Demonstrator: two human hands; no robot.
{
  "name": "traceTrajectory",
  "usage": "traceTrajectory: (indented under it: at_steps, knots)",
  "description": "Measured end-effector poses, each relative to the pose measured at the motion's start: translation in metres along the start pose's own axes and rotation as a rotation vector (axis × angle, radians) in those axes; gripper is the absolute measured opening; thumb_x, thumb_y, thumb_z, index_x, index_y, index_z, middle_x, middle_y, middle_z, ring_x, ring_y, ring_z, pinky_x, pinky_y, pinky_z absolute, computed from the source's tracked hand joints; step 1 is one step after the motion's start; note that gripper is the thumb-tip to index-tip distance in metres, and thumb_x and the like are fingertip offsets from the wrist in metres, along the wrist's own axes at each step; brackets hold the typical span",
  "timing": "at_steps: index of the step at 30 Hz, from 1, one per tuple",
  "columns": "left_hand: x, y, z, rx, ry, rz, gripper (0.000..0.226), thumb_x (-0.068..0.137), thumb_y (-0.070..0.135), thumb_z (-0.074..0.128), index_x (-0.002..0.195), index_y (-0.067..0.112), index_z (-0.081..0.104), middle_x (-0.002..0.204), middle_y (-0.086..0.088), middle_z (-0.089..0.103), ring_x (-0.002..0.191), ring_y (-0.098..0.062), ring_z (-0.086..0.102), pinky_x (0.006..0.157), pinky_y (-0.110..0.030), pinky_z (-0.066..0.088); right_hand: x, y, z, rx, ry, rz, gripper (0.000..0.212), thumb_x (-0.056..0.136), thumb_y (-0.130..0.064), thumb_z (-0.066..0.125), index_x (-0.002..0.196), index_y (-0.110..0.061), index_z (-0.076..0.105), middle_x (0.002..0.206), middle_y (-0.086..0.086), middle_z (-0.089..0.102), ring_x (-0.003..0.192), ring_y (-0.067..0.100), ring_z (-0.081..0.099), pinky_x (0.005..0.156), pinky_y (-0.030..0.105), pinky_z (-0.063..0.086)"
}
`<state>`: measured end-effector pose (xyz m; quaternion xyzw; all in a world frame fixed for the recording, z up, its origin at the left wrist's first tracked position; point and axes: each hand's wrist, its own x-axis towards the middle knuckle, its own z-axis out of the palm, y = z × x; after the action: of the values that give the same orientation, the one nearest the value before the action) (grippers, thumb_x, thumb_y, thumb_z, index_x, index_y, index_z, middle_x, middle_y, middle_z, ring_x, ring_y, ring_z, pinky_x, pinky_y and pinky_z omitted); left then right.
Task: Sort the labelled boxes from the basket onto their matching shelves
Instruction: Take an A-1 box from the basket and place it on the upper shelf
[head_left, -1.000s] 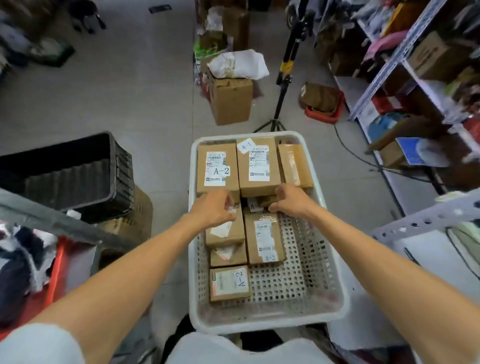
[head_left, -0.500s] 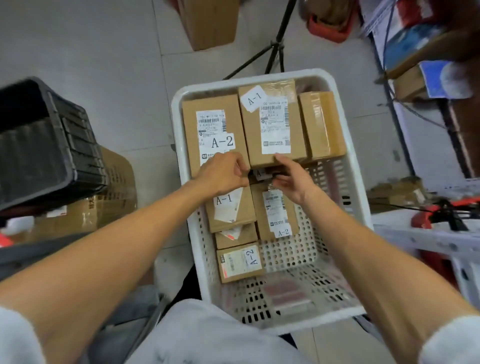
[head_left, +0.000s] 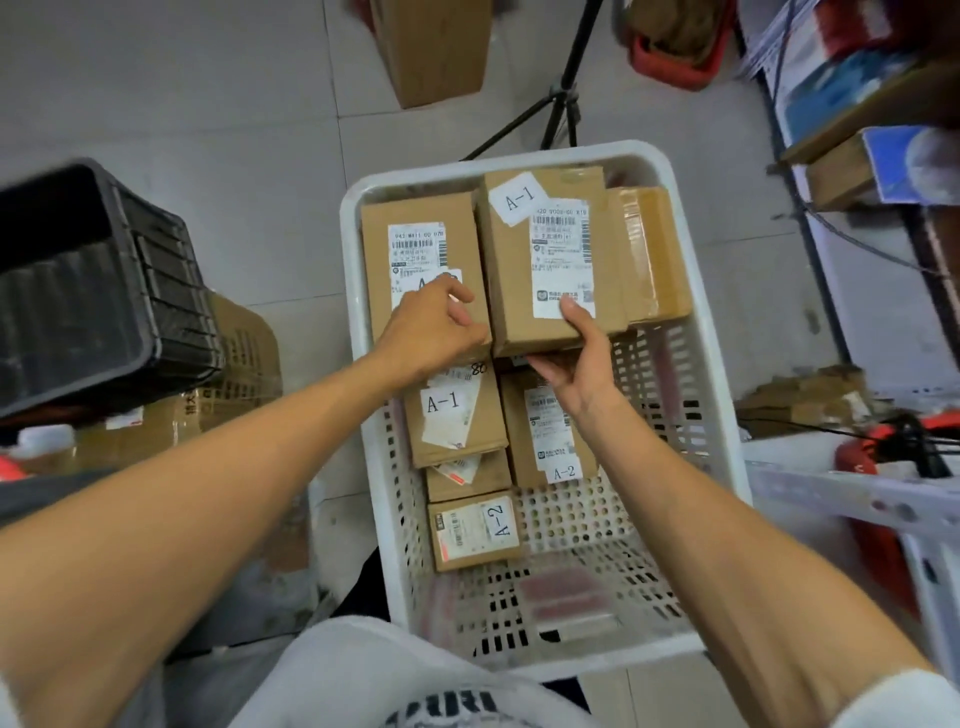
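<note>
Box marked A-1 (head_left: 545, 260) now gripped in our right hand (head_left: 576, 364), left hand (head_left: 431, 332) shifted onto A-2 box (head_left: 415, 244), curled, hold unclear

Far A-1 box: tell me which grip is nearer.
Right. The right grip holds the near end of the far A-1 box; the left grip holds the neighbouring box beside it.
</note>
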<state>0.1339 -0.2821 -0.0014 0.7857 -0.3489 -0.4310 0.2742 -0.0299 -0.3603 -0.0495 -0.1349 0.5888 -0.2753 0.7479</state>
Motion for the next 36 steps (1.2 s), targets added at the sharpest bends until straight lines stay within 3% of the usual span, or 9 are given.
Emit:
traceTrajectory:
  at_steps: [2,4,6,8,13,20,25,31,36]
  knots:
    - [-0.007,0.008,0.004,-0.096,-0.008,-0.071,0.072,0.079,0.044,0.074,0.136,0.022,0.036,0.112,0.001,0.059,0.1,-0.018,0.059,0.07,-0.021,0.046,-0.011,-0.003,-0.014,0.032,-0.087,0.011,0.066,0.072,-0.025,0.077,0.132,-0.013,0.054,0.129,0.014,0.06,0.12,0.03,0.055,0.092,0.053,0.052]
    - [-0.017,0.014,0.01,-0.225,-0.081,-0.084,0.1,0.076,0.051,0.074,0.149,0.031,0.008,0.139,-0.01,0.046,0.122,-0.024,0.05,0.092,-0.035,0.05,-0.021,-0.007,-0.029,0.088,-0.2,0.03,0.056,0.076,-0.019,0.072,0.129,-0.011,0.055,0.128,0.016,0.061,0.122,0.032,0.054,0.098,0.054,0.048]
    - [-0.033,0.021,0.018,-0.355,-0.102,-0.041,0.118,0.07,0.046,0.078,0.149,0.038,-0.009,0.153,-0.009,0.031,0.135,-0.026,0.039,0.107,-0.049,0.04,-0.032,-0.014,-0.042,0.058,-0.319,0.032,0.056,0.074,-0.015,0.071,0.127,-0.007,0.056,0.126,0.016,0.062,0.118,0.031,0.056,0.098,0.05,0.048]
    - [-0.047,0.026,0.029,-0.483,-0.036,-0.003,0.126,0.07,0.028,0.082,0.149,0.035,-0.016,0.154,-0.004,0.03,0.136,-0.021,0.037,0.11,-0.047,0.037,-0.045,-0.022,-0.05,-0.156,-0.369,0.008,0.073,0.064,-0.018,0.077,0.131,-0.004,0.052,0.123,0.013,0.063,0.112,0.027,0.059,0.096,0.043,0.048]
    - [-0.086,0.023,0.04,-0.57,0.103,0.008,0.128,0.066,0.013,0.086,0.151,0.033,-0.008,0.144,-0.001,0.044,0.128,-0.017,0.047,0.106,-0.046,0.043,-0.079,-0.045,-0.069,-0.682,-0.444,-0.195,0.078,0.055,-0.025,0.088,0.123,-0.019,0.048,0.122,0.008,0.065,0.112,0.027,0.063,0.099,0.05,0.048]
    - [-0.144,0.028,0.035,-0.577,0.066,0.015,0.115,0.075,0.005,0.077,0.151,0.042,0.0,0.122,0.007,0.059,0.108,-0.014,0.06,0.079,-0.035,0.056,-0.149,-0.063,-0.067,-1.084,-0.573,-0.457,0.098,0.071,-0.031,0.083,0.144,-0.046,0.018,0.143,-0.004,0.045,0.123,0.017,0.049,0.095,0.034,0.046]
    - [-0.185,0.042,0.023,-0.452,0.04,0.1,0.121,0.068,0.029,0.083,0.147,0.052,-0.005,0.139,-0.001,0.052,0.122,-0.021,0.054,0.102,-0.047,0.046,-0.198,-0.061,-0.071,-1.022,-0.482,-0.576,0.094,0.073,-0.025,0.082,0.144,-0.032,0.022,0.136,-0.001,0.051,0.12,0.016,0.052,0.101,0.039,0.045]
    - [-0.241,0.043,0.025,-0.293,0.003,0.243,0.122,0.06,0.045,0.082,0.144,0.057,-0.005,0.146,0.004,0.045,0.128,-0.02,0.048,0.107,-0.048,0.041,-0.263,-0.031,-0.106,-0.95,-0.421,-0.633,0.114,0.072,-0.01,0.082,0.153,-0.032,0.005,0.138,-0.005,0.051,0.111,-0.001,0.056,0.104,0.035,0.045]
    - [-0.289,0.034,0.043,-0.183,-0.056,0.329,0.121,0.07,0.026,0.084,0.15,0.046,-0.005,0.146,0.007,0.043,0.13,-0.017,0.045,0.105,-0.035,0.038,-0.313,0.008,-0.148,-0.834,-0.36,-0.656,0.119,0.072,0.015,0.072,0.153,-0.026,-0.004,0.131,-0.009,0.047,0.092,-0.019,0.055,0.068,0.005,0.048]
